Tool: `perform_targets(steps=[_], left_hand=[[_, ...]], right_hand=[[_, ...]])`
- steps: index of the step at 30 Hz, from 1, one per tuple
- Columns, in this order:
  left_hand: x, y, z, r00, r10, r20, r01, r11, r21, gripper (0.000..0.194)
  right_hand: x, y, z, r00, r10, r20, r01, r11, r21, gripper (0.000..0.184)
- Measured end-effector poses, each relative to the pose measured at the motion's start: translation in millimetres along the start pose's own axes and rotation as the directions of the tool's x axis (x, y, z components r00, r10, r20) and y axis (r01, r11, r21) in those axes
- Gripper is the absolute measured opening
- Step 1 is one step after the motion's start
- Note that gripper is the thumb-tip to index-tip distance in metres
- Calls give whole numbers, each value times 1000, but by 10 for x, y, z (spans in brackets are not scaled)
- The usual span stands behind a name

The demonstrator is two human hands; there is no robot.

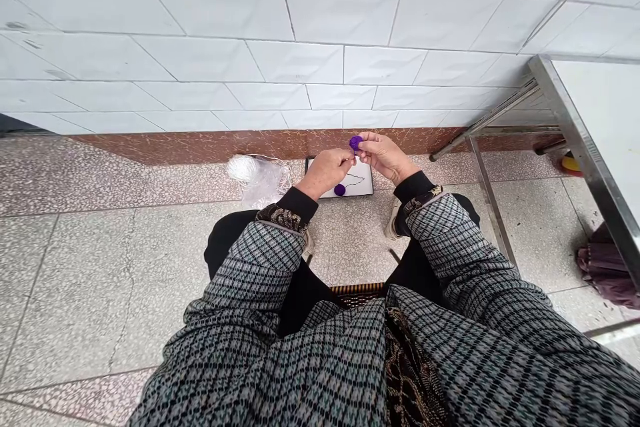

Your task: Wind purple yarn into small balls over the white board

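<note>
Both my hands are raised in front of me over the floor. My right hand (384, 157) is closed, pinching a small purple crocheted piece (355, 142) at its fingertips. My left hand (327, 171) is closed too, its fingertips meeting the right hand's at the purple piece; what it grips is too small to make out. Below the hands a white board (361, 183) lies on the floor with a second purple round piece (340, 189) and a thin dark thread on it.
A ball of white yarn (243, 168) in a clear plastic bag (265, 185) lies left of the board. A metal-framed table (580, 127) stands at the right, a folded umbrella (605, 270) under it. A white tiled wall rises behind.
</note>
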State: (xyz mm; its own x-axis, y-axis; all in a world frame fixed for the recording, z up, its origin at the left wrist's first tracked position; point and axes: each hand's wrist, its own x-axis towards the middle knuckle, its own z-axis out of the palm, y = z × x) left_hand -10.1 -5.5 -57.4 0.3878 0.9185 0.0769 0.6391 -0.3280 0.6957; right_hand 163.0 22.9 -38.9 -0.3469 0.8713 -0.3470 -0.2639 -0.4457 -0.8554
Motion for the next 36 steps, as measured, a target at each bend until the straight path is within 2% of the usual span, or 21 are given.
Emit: perform_targets(steps=[3,6,13,17,19,21,23,25,27,29,31,34,36], left_hand=[[-10,-1,19,998,48,42,-50,998,33,22],[-17,13,22,994,81,73,-86,994,70,22],[-33,57,8,987,66,144,-90,981,170,23],[-44,53,6,985,72,156,-99,979,176,23],[-48,55,-2,981,88,173,-116,981,155,23],[-48,58,-24,980,94,175,-121,981,150,24],[-44,50,-61,990,74,124,-95,980,173,25],[-35,23,-109,999,41,35,-47,980,195,26],[-25,-23,-157,999,18,-37,-11,982,190,26],[-14,-71,-189,997,1,-75,11,986,166,25],[-5,-102,-195,995,-33,-93,44,992,122,23],[0,-86,-147,996,-75,-56,77,997,31,21],[-5,-42,-95,999,-39,17,39,999,-14,20]], right_hand=[[9,16,-1,999,-20,-37,20,1000,-9,22],[16,23,-11,998,-33,-46,29,995,-90,22],[-3,-19,-10,996,76,-40,-83,978,-193,20],[-6,-28,10,997,58,-50,-69,961,-266,20],[4,-15,19,998,13,-59,-34,929,-368,21],[19,7,22,996,-43,-84,-6,860,-510,24],[29,27,19,993,-64,-96,-11,773,-634,29],[19,33,14,997,-16,-69,-36,724,-689,30],[-16,15,15,997,75,14,-47,746,-664,28],[-63,-28,20,984,132,122,-40,821,-569,24],[-100,-80,23,973,133,188,-42,906,-420,21],[-99,-134,17,986,52,157,-23,983,-182,18],[-64,-133,7,997,-13,81,21,995,-99,18]])
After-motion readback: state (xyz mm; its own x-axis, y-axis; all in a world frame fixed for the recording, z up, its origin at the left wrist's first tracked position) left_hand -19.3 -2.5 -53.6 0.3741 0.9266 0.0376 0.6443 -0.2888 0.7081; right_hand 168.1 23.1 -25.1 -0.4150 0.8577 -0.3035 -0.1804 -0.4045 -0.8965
